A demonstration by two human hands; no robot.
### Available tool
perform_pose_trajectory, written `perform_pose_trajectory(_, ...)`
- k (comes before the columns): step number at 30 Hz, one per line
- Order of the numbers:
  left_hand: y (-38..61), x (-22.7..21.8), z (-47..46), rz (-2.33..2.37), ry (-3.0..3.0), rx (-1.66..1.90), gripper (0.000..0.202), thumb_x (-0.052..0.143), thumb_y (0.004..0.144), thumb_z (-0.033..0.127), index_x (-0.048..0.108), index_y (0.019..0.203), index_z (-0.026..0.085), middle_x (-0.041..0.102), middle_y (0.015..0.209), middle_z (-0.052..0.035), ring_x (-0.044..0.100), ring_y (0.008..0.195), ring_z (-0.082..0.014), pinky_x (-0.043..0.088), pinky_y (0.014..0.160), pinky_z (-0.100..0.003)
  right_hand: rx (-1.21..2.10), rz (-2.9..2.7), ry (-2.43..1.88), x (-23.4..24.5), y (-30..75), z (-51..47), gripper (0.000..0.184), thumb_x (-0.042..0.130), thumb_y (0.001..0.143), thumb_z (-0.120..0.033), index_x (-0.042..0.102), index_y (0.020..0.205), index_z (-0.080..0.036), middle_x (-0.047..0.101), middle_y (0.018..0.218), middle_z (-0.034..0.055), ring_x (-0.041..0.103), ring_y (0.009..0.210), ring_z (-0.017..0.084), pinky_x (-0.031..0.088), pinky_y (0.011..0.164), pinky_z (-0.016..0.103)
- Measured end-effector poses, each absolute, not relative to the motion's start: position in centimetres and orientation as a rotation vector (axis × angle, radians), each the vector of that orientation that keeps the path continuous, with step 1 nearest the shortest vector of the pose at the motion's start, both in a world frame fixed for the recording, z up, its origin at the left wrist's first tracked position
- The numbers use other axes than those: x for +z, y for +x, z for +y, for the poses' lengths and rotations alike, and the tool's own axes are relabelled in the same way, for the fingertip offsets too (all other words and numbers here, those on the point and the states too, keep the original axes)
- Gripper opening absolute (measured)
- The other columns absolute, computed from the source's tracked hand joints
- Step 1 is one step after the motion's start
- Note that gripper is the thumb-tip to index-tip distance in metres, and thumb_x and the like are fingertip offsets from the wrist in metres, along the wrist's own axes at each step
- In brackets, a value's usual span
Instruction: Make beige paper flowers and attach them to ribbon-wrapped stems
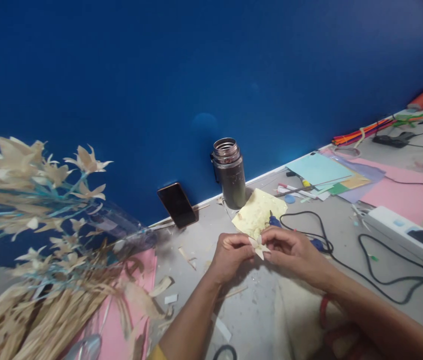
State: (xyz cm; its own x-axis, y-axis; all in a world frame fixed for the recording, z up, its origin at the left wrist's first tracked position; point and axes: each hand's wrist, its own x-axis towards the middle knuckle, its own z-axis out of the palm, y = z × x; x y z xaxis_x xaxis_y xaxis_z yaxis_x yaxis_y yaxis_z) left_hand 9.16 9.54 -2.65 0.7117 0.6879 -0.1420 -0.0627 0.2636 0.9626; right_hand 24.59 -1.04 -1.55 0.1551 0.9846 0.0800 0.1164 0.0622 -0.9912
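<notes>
Both my hands meet over the grey table, pinching a small cream, star-shaped dried-leaf flower (259,246) between them. My left hand (230,255) grips its left side with closed fingers. My right hand (294,250) holds its right side, fingers curled. A red band sits on my right wrist. Just behind the hands lies a yellow sheet (258,212) and a blue glue gun (274,220) with a black cord.
A steel flask (230,172) and a leaning phone (177,205) stand by the blue wall. A bunch of dried-leaf flowers (35,200) fills the left. Coloured papers (384,185), pens, a white power strip (402,230) and cables lie on the right.
</notes>
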Motion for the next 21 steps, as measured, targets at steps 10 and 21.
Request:
perform_pose_trajectory(10, 9.33, -3.29, 9.28, 0.597, 1.154, 0.584, 0.012, 0.084, 0.063, 0.023, 0.078, 0.066, 0.013, 0.064, 0.056, -0.0025, 0.05, 0.046, -0.0072, 0.038, 0.049, -0.021, 0.921, -1.229, -1.324, -1.44, 24.32, -1.03, 0.011, 0.069, 0.083, -0.028, 0.068, 0.09, -0.021, 0.064, 0.093, 0.0038, 0.054, 0.079, 0.017, 0.042, 0.069, 0.029)
perform_pose_trajectory(21, 9.52, -3.54, 9.03, 0.628, 1.1, 0.597, 0.014, 0.085, 0.061, 0.023, 0.077, 0.065, 0.011, 0.065, 0.054, -0.0034, 0.05, 0.045, -0.0071, 0.036, 0.047, -0.02, 0.879, -1.224, -1.337, -1.18, 24.11, -1.02, 0.011, 0.068, 0.082, -0.03, 0.069, 0.089, -0.021, 0.064, 0.091, 0.0041, 0.053, 0.073, 0.016, 0.041, 0.064, 0.028)
